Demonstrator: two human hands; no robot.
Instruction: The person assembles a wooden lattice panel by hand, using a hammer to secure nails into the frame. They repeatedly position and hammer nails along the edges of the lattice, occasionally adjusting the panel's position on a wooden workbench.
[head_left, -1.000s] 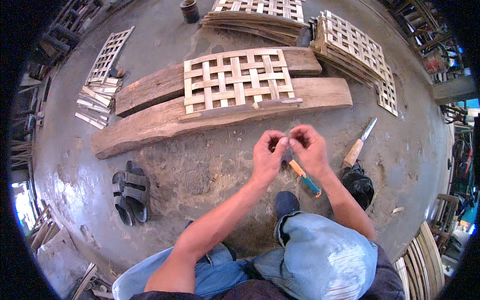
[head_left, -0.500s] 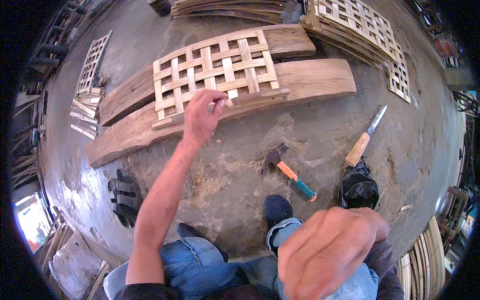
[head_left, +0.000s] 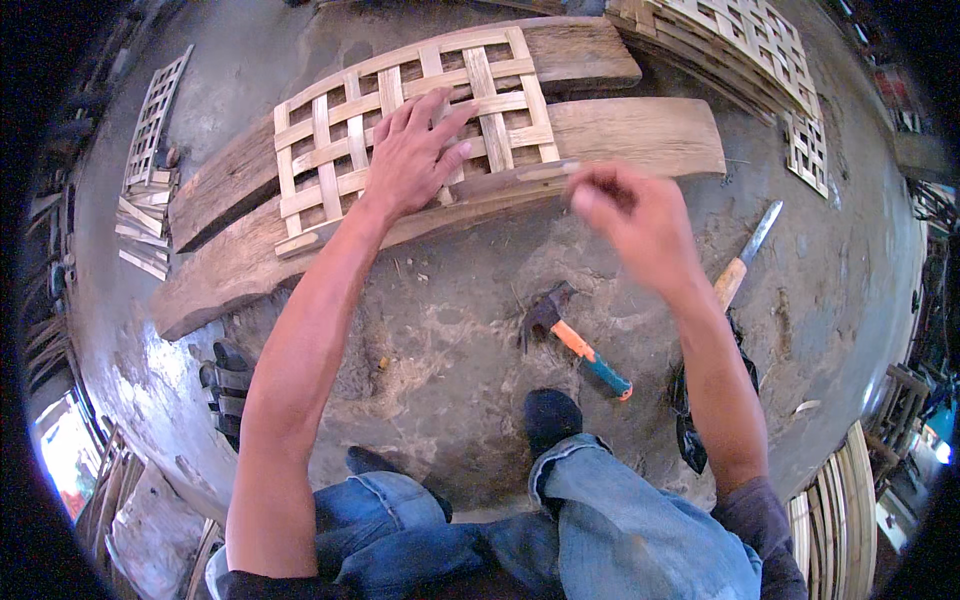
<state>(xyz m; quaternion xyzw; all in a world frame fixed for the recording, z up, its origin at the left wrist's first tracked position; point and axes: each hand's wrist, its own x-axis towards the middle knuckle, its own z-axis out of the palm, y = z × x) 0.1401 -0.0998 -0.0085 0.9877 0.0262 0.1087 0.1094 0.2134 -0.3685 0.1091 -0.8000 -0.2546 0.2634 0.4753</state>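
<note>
the bare right hand (head_left: 637, 212) curls, whether around anything i can't tell. the bare left hand (head_left: 412, 160) spreads, clasping nothing, over a pale, rectangular woven-strip lattice panel (head_left: 487, 98) across rough brown timber beams (head_left: 645, 138); lopsided pressing could skid the panel.

The open-weave lattice panel (head_left: 486, 97), pale flat slats (head_left: 355, 130) crossing over and under around roughly square gaps, lay flat across two rough wooden beams (head_left: 640, 137). A darker strip (head_left: 490, 187) ran along its near edge, above the nearer beam.
</note>
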